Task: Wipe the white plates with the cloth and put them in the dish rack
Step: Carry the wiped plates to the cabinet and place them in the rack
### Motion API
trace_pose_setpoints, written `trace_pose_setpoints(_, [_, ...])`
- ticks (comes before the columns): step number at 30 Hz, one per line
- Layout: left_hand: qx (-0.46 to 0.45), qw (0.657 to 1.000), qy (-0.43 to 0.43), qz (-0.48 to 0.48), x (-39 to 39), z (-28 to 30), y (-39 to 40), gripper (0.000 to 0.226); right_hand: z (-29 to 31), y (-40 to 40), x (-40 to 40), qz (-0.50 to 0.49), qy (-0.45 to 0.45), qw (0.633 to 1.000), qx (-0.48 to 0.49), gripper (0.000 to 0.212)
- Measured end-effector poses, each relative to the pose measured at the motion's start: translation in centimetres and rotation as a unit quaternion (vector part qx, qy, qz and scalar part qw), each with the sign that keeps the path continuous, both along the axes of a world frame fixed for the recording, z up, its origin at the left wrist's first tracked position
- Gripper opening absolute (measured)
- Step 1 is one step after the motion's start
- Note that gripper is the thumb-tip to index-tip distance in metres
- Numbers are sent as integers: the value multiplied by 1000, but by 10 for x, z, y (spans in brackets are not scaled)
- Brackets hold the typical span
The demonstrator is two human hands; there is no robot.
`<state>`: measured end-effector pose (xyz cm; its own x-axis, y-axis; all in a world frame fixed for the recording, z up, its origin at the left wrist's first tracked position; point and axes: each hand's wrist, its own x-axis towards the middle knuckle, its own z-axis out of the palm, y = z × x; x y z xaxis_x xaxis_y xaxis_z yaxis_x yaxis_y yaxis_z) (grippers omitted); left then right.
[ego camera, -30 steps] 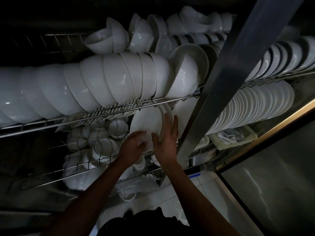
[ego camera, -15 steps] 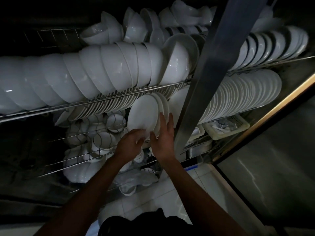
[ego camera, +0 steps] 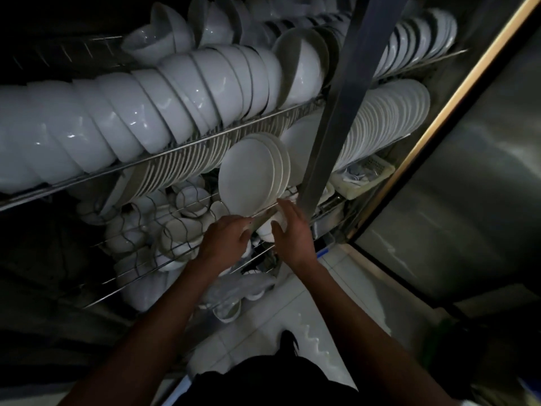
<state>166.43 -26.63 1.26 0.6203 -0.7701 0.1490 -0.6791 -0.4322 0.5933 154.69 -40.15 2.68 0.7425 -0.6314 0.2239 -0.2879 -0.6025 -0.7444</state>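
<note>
Low in the dish rack (ego camera: 187, 148), small cups and bowls (ego camera: 175, 230) in wire baskets. Just above, a few white plates (ego camera: 251, 174) on edge behind the front wire, more plates (ego camera: 383, 121) in a long row to the right. On the top shelf, rows of large bowls (ego camera: 140, 112) nested on their sides. Across the middle – a slanted steel post (ego camera: 336, 112), partly hiding the plate row; further right, a pale plastic tray (ego camera: 363, 177) of small items. Left hand (ego camera: 225, 238) curled at the plates' lower edge – whether gripping or only touching, cannot tell. Right hand (ego camera: 292, 230) just beside, fingers straight, relaxed, holding nothing.
</note>
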Motion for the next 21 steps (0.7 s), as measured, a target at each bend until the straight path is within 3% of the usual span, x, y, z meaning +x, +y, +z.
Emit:
trace_pose_setpoints(4, [-29,996,-69,-48,-14,6,-4,27,3,5,-27,-30,44,998,13,42])
trace_pose_setpoints(11, [-39,988,-92,-114,-43,15,-27,29,8,5,-76,-33,96,994,-28,33])
trace_pose_setpoints(15, [-10,994,-50,-96,-56,18,-18,32,7,2,-85,9,128,990,-50,34])
trace_pose_setpoints(21, [31,999,-21,17,-73,17,43,35,7,24,-68,114,143,982,-52,35])
